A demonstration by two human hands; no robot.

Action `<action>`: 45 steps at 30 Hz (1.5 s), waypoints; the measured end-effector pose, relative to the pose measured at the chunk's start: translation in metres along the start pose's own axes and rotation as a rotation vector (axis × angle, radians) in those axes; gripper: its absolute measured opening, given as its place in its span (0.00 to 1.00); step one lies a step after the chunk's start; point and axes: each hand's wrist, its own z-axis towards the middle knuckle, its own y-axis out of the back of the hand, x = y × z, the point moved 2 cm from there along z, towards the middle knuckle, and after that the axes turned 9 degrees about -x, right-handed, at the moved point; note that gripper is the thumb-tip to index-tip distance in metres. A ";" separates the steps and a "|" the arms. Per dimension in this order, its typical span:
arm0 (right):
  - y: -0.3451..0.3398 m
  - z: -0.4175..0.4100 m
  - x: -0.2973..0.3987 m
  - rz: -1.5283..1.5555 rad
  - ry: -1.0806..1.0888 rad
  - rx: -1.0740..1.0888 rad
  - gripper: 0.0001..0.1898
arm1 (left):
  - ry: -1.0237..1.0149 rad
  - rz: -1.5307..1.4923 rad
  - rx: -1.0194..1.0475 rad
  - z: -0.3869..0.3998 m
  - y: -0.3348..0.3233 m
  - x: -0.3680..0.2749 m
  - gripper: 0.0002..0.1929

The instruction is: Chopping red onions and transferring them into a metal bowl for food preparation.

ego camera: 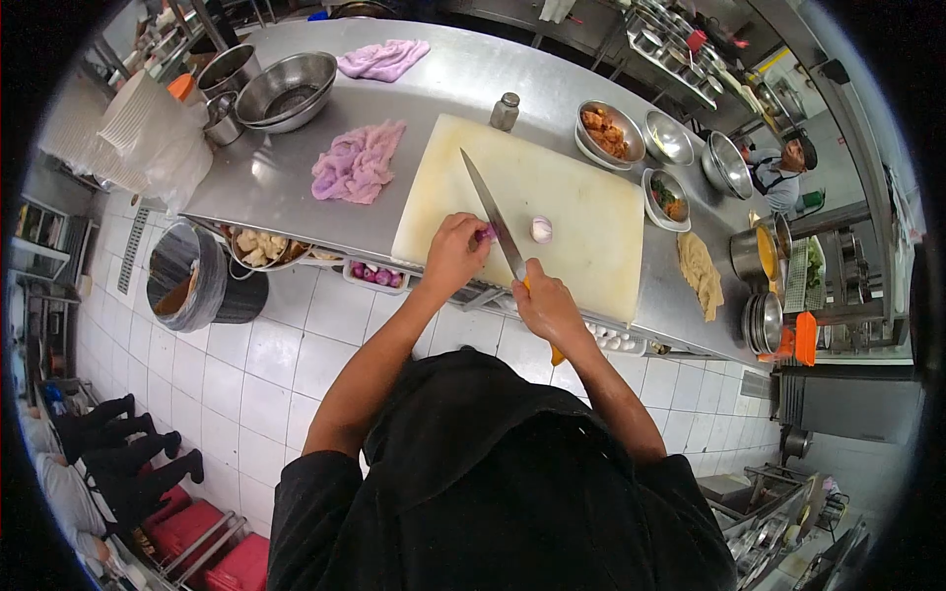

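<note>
In my right hand [545, 299] is the yellow handle of a long chef's knife [491, 205], its blade slanting up and left above the cutting board. My left hand [460, 245] pinches a small purple onion piece [485, 233] close to the blade's left side. Whether the edge touches that piece I cannot tell. A pale, peeled purple onion [541, 229] sits on the white cutting board [584, 270], just right of the knife. The board lies on a stainless steel counter [295, 177] and reaches its front edge.
Beyond the board stands a glass shaker [505, 111]. A bowl of orange-red food [607, 133] and a bowl of chopped greens [665, 196] stand right. Pink cloth [360, 162] lies left. Purple onions [377, 275] fill a container below the edge. A lined bin [185, 277] stands left; a person [785, 166] is far right.
</note>
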 end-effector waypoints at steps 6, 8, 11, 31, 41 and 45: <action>-0.025 0.010 -0.015 -0.005 -0.039 0.059 0.12 | -0.012 -0.003 -0.004 -0.001 0.000 -0.001 0.09; -0.023 0.008 -0.015 0.017 -0.035 0.047 0.11 | 0.000 -0.016 0.013 -0.002 0.000 -0.001 0.09; -0.022 0.004 -0.017 0.043 -0.056 0.036 0.12 | -0.025 -0.011 0.025 -0.003 0.001 0.001 0.10; 0.038 -0.053 -0.029 0.200 -0.190 -0.115 0.14 | -0.073 0.295 0.627 0.043 0.003 -0.009 0.22; 0.026 -0.056 -0.008 0.125 -0.028 -0.046 0.14 | -0.109 0.119 0.079 0.012 0.018 0.003 0.17; 0.021 -0.051 -0.010 0.052 -0.024 -0.028 0.14 | -0.077 0.059 0.079 0.011 0.016 0.000 0.14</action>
